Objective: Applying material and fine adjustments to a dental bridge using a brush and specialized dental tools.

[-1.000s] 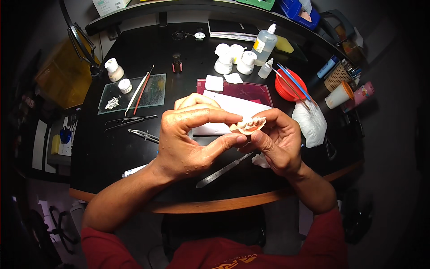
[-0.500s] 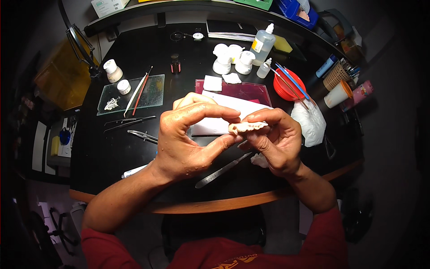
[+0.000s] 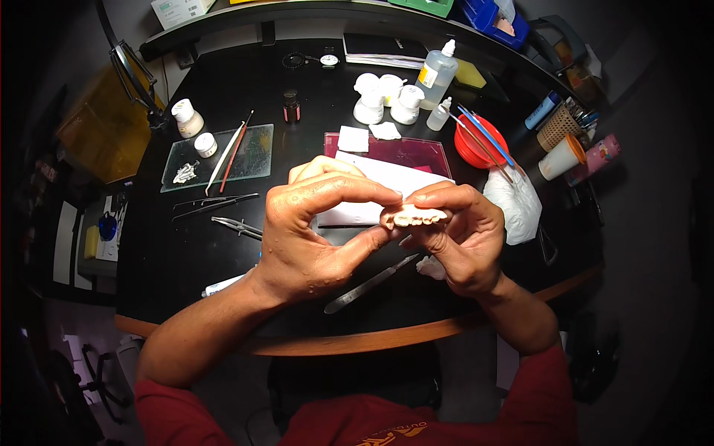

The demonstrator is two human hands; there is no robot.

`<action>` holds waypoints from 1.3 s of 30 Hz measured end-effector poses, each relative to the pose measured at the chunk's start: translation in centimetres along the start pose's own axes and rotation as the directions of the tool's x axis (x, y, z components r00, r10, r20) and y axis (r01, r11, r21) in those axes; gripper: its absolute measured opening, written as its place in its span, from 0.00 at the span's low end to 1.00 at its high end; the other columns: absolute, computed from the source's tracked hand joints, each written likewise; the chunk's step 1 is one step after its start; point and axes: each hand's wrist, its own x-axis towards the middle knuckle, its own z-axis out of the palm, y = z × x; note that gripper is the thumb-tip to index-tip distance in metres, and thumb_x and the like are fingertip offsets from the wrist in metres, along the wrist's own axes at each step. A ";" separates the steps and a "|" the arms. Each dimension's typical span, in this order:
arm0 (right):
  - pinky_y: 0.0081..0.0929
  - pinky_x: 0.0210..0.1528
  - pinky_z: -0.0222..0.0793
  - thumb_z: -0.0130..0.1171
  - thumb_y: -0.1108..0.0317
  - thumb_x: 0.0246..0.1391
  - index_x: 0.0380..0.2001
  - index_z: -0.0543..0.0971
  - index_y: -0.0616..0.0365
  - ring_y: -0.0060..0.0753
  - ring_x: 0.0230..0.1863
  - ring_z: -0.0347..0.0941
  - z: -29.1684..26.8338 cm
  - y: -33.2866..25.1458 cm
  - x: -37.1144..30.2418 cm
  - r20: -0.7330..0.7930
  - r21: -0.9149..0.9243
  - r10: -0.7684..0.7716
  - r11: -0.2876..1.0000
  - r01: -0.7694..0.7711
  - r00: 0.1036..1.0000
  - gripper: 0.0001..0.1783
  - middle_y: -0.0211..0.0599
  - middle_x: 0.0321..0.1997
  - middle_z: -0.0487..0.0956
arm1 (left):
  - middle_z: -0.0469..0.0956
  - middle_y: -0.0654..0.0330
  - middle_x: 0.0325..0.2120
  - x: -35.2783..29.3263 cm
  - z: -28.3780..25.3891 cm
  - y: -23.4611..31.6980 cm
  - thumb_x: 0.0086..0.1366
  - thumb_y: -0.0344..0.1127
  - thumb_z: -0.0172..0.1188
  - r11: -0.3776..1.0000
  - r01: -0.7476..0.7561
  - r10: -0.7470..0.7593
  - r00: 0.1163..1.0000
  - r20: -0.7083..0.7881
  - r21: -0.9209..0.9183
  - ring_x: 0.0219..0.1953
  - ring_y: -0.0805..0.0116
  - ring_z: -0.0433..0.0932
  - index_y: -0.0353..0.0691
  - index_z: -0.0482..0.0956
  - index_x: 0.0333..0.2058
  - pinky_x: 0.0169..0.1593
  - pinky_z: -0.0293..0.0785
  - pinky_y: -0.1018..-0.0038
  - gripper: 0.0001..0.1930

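Observation:
Between both hands, above the desk, is a cream-coloured dental model (image 3: 413, 216) with a row of teeth along it. My left hand (image 3: 316, 230) pinches its left end between thumb and forefinger. On its right side my right hand (image 3: 465, 234) grips it with thumb and fingers, and part of the model is hidden behind them. Below the hands a scalpel (image 3: 370, 285) lies on the black desktop, with a crumpled white tissue (image 3: 431, 267) near its tip. Behind the model, a white paper sheet (image 3: 346, 210) partly covers a dark red tray (image 3: 428, 152).
On the left, a glass slab (image 3: 253, 152) carries brushes (image 3: 232, 156) and a small jar (image 3: 206, 144); tweezers (image 3: 236, 225) lie nearer. Behind are white jars (image 3: 368, 111) and a large dropper bottle (image 3: 436, 74). A red bowl (image 3: 468, 145) and white cloth bundle (image 3: 515, 208) stand right.
Both hands have tilted the dental model, so more of its tooth row faces me. My right hand has shifted slightly down and right; things on the desk stay put.

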 end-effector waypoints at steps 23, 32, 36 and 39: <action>0.23 0.46 0.82 0.62 0.81 0.59 0.48 0.76 0.67 0.31 0.48 0.80 0.2 -0.3 0.2 0.003 -0.052 -0.005 0.999 0.005 1.000 0.14 0.45 0.50 0.77 | 0.86 0.59 0.34 -0.1 0.3 -0.2 0.45 0.21 0.75 1.000 0.002 -0.002 1.000 -0.022 -0.010 0.40 0.67 0.82 0.38 0.86 0.36 0.49 0.73 0.72 0.16; 0.23 0.44 0.82 0.61 0.81 0.59 0.48 0.76 0.67 0.31 0.47 0.80 0.2 -0.1 0.0 -0.004 0.005 0.014 1.000 -0.014 1.000 0.14 0.46 0.50 0.77 | 0.86 0.56 0.35 0.0 -0.1 -0.1 0.45 0.21 0.76 1.000 -0.001 0.001 1.000 0.017 -0.018 0.41 0.66 0.82 0.35 0.86 0.37 0.49 0.74 0.70 0.17; 0.23 0.44 0.82 0.60 0.82 0.60 0.49 0.76 0.67 0.31 0.47 0.80 0.1 -0.1 0.1 0.007 -0.025 -0.011 1.000 0.011 1.000 0.14 0.46 0.50 0.77 | 0.86 0.56 0.35 0.0 -0.2 -0.1 0.45 0.21 0.76 1.000 -0.002 0.002 1.000 0.020 -0.010 0.41 0.66 0.82 0.35 0.86 0.37 0.49 0.74 0.70 0.17; 0.22 0.43 0.82 0.60 0.82 0.60 0.49 0.76 0.68 0.31 0.47 0.80 0.1 0.1 0.0 0.004 -0.024 -0.014 1.000 0.014 1.000 0.14 0.46 0.50 0.77 | 0.86 0.56 0.35 -0.1 -0.1 -0.1 0.45 0.20 0.76 1.000 0.003 -0.002 1.000 0.016 -0.025 0.41 0.66 0.82 0.35 0.85 0.37 0.49 0.74 0.70 0.18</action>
